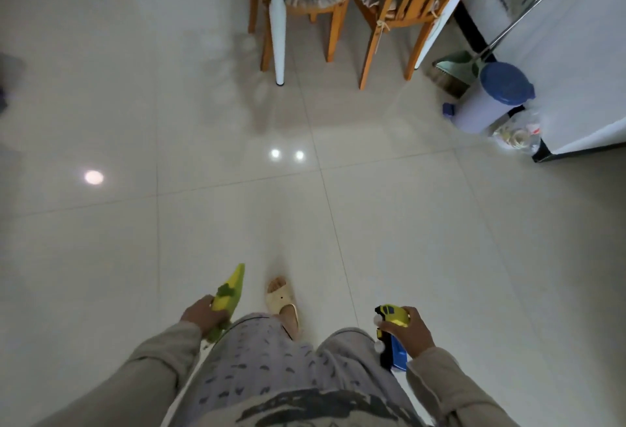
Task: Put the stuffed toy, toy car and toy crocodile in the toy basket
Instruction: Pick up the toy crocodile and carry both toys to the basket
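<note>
My left hand [202, 315] grips a green and yellow toy crocodile [229, 294] by its body, its pointed tail aimed forward over the floor. My right hand [411, 330] holds a yellow and blue toy car [393, 335] with white wheels, its nose pointing forward. Both hands hang low at my sides, above my patterned trousers. One foot in a beige slipper [283, 303] steps forward between them. Neither the stuffed toy nor the toy basket is in view.
Pale glossy floor tiles [237, 172] stretch ahead. At the far top stand a white table leg [277, 30] and wooden chairs [389, 13] with cushions. To the right are a blue-lidded bin [491, 98], a broom [454, 71], a plastic bag and a white wall.
</note>
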